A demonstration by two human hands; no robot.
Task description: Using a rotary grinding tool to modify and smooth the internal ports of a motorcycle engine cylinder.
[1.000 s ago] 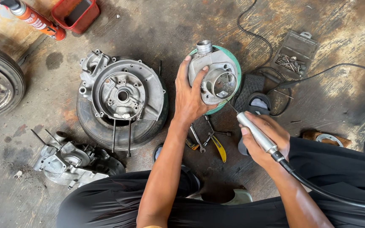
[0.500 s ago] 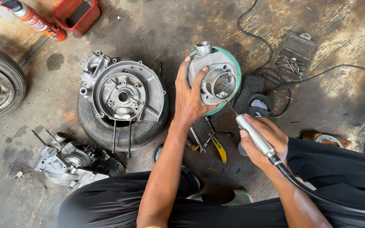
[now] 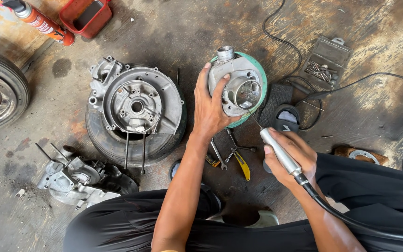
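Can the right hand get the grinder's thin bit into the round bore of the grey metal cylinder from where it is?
Probably yes. The right hand holds the silver pen-shaped grinder just below the grey metal cylinder, whose bore faces up and open. The left hand grips only its left side, leaving the way free.

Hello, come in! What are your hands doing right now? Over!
Left hand grips cylinder over green bowl. Right hand holds grinder, tip near cylinder's bore. Nothing between them; pliers lie below.
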